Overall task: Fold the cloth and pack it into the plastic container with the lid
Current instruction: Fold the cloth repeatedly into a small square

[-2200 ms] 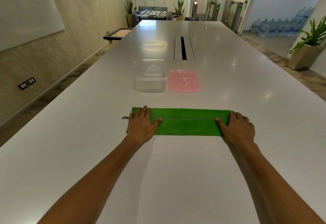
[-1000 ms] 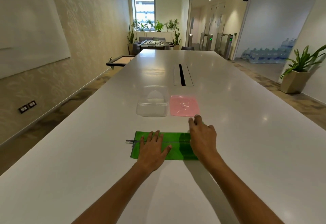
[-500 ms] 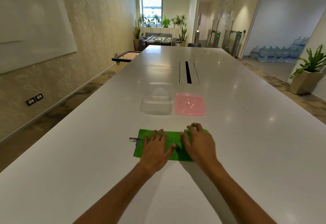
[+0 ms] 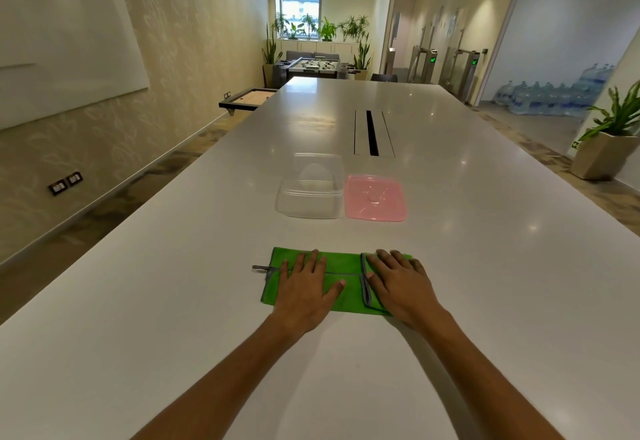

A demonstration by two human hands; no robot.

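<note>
A green cloth (image 4: 348, 283) with grey trim lies folded on the white table (image 4: 173, 301), its right part doubled over onto the rest. My left hand (image 4: 304, 292) rests flat on its left half, fingers spread. My right hand (image 4: 398, 283) presses flat on the folded-over right part. Behind the cloth stands a clear plastic container (image 4: 310, 193), uncovered and with nothing in it. Its pink lid (image 4: 375, 197) lies flat on the table just to the right of it.
A cable slot (image 4: 372, 133) is cut into the table behind the container. The table's left edge drops to the floor along a wall. A potted plant (image 4: 609, 141) stands on the floor at the right, water bottles beyond it.
My right hand has folded the cloth's right end over toward the left, making the long strip shorter, and now presses it flat. My left hand stayed on the left part.
</note>
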